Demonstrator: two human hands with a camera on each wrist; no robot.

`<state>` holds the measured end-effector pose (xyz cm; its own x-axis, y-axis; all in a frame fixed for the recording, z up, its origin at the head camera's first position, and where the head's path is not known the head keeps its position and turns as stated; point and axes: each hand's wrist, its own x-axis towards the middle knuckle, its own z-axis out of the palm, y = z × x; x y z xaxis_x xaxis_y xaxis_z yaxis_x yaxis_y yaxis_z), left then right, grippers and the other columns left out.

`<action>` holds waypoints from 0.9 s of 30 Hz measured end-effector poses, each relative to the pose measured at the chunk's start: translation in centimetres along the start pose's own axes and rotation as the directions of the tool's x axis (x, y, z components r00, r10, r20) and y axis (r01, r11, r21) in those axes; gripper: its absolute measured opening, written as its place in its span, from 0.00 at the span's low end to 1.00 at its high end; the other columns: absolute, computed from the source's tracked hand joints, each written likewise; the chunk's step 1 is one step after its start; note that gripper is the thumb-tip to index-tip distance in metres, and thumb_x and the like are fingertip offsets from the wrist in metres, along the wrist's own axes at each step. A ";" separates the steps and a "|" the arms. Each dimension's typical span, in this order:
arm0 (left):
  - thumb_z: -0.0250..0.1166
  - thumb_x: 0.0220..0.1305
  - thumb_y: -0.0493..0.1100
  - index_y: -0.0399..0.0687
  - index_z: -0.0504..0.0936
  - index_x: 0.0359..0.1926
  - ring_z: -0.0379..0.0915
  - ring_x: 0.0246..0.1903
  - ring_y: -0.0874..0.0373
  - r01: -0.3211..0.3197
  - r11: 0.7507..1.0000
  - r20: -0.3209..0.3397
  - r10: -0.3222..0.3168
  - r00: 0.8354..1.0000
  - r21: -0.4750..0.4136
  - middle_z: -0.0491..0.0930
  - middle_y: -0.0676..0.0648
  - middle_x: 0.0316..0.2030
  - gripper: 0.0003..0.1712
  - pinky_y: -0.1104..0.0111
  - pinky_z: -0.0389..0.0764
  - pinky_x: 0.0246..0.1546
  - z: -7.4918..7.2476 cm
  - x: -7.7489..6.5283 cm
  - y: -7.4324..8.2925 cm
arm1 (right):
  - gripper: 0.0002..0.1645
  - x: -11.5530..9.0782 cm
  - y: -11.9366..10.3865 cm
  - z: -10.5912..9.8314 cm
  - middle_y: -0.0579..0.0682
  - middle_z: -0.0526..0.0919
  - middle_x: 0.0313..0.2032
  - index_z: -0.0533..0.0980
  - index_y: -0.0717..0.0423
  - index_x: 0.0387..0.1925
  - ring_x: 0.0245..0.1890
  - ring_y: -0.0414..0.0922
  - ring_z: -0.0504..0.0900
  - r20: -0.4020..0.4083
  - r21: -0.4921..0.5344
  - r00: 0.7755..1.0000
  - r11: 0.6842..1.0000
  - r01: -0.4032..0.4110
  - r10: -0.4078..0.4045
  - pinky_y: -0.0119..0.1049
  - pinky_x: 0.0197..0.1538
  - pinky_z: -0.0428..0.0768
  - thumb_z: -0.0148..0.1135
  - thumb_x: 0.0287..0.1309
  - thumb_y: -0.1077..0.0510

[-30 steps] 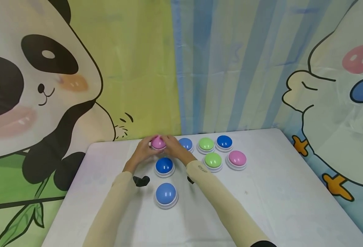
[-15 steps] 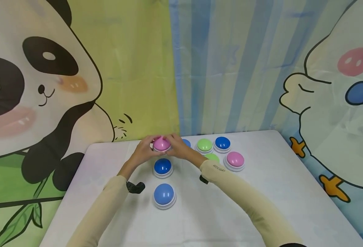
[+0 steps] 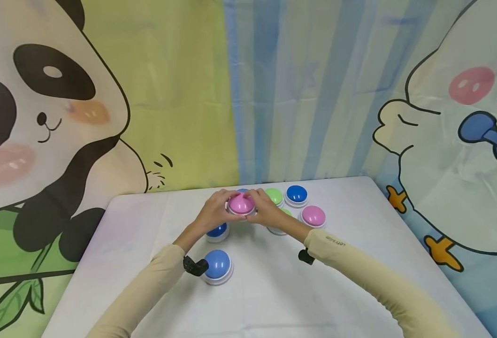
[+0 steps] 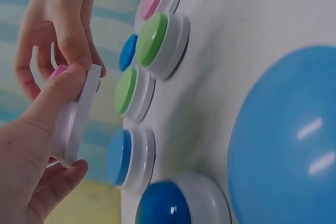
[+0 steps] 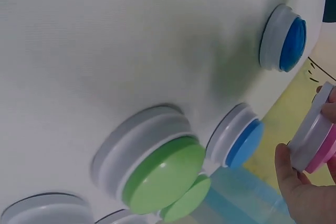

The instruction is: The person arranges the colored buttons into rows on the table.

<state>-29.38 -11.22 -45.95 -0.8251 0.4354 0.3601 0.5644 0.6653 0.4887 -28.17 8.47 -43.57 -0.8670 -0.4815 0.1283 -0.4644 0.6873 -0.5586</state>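
A push button with a pink dome and white round base is held up off the table between both hands. My left hand grips its left side, thumb and fingers around the rim. From the right, my right hand pinches the opposite side. Behind the held button, a light blue button is mostly hidden in the head view; the left wrist view shows it standing on the table. Below my left hand, a dark blue button is partly covered.
Nearer the person stands another light blue button. To the right are a green button, a second dark blue button, a second pink button and another green button. A printed cloth hangs behind the white table.
Both hands have carried the pink button rightward and slightly toward the person, from left of the rear light blue button to in front of it. The head view has shifted slightly.
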 end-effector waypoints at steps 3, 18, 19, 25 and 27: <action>0.70 0.38 0.68 0.53 0.72 0.57 0.72 0.46 0.57 -0.014 1.000 -0.002 0.014 1.000 0.005 0.77 0.49 0.47 0.45 0.64 0.79 0.44 0.5 0.2 0.9 | 0.35 -1.1 0.4 -0.6 0.56 0.68 0.48 0.65 0.54 0.55 0.49 0.47 0.70 -0.025 0.016 0.999 1.000 0.022 -0.021 0.40 0.51 0.79 0.69 0.43 0.58; 0.70 0.38 0.67 0.54 0.72 0.56 0.72 0.46 0.59 -0.020 0.999 0.003 0.020 1.000 0.030 0.76 0.51 0.48 0.44 0.68 0.80 0.43 1.7 0.6 4.3 | 0.37 -3.9 1.2 -2.4 0.54 0.68 0.48 0.65 0.55 0.53 0.48 0.46 0.70 -0.069 -0.032 0.997 0.999 0.044 -0.046 0.39 0.45 0.81 0.71 0.39 0.59; 0.70 0.38 0.67 0.55 0.72 0.56 0.72 0.46 0.60 -0.020 0.999 0.004 0.020 1.000 0.029 0.76 0.51 0.48 0.44 0.69 0.80 0.42 1.8 0.4 4.5 | 0.37 -4.1 1.2 -2.4 0.54 0.68 0.48 0.65 0.54 0.53 0.48 0.46 0.69 -0.062 -0.024 0.997 0.999 0.036 -0.037 0.38 0.45 0.81 0.72 0.39 0.59; 0.71 0.39 0.66 0.53 0.71 0.56 0.72 0.45 0.61 -0.060 0.998 0.049 0.059 0.997 0.021 0.76 0.51 0.46 0.43 0.72 0.80 0.42 2.5 -1.5 6.0 | 0.35 -6.7 0.7 -1.9 0.53 0.69 0.47 0.67 0.53 0.51 0.49 0.44 0.68 -0.034 -0.058 0.998 0.997 0.054 -0.056 0.36 0.47 0.79 0.72 0.38 0.57; 0.71 0.39 0.66 0.52 0.71 0.55 0.72 0.45 0.62 -0.067 0.998 0.072 0.065 0.995 0.015 0.76 0.52 0.46 0.43 0.73 0.79 0.43 2.7 -2.2 6.5 | 0.35 -7.7 0.6 -1.6 0.52 0.69 0.46 0.67 0.53 0.51 0.48 0.43 0.68 -0.031 -0.065 0.997 0.996 0.062 -0.064 0.34 0.46 0.79 0.72 0.38 0.57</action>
<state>-23.95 -6.20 -45.70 -0.7862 0.5207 0.3329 0.6176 0.6437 0.4519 -22.05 13.48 -43.59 -0.8406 -0.5075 0.1891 -0.5280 0.6902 -0.4949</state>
